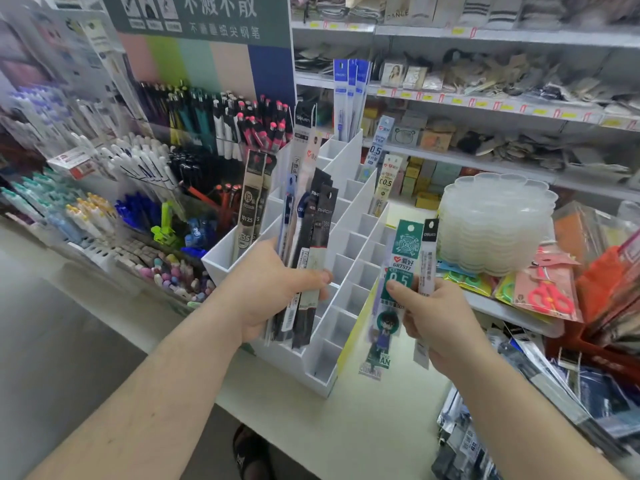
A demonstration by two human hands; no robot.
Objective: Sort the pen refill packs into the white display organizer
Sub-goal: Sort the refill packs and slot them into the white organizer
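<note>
- Left hand (273, 289), at centre frame, grips a fanned bundle of pen refill packs (304, 237), thumb pressed across their fronts; the fan appears to keep each label readable for sorting.
- Right hand (433, 320), lower right of centre, pinches two packs: a green pack (401, 265) marked 0.5 and a slim grey pack (426, 268) beside it, held upright just beside the organizer as if being checked before placing.
- White display organizer (349, 299) stands on the tabletop (363, 420) between the two hands, its stepped rows of square compartments rising toward the back so taller rows stay visible.
- Most compartments show no packs; black-and-beige packs (251, 202) stand in the near-left slot, blue packs (349, 98) in the top rear slot, and pale 0.5 packs (381, 168) along the right edge, so sorting looks to be at an early stage.
- Pen display racks (156, 185) fill the left of the frame.
- Stacked clear plastic trays (495, 223) sit at right, with packaged scissors (547, 296) below them and store shelves (485, 98) behind.
</note>
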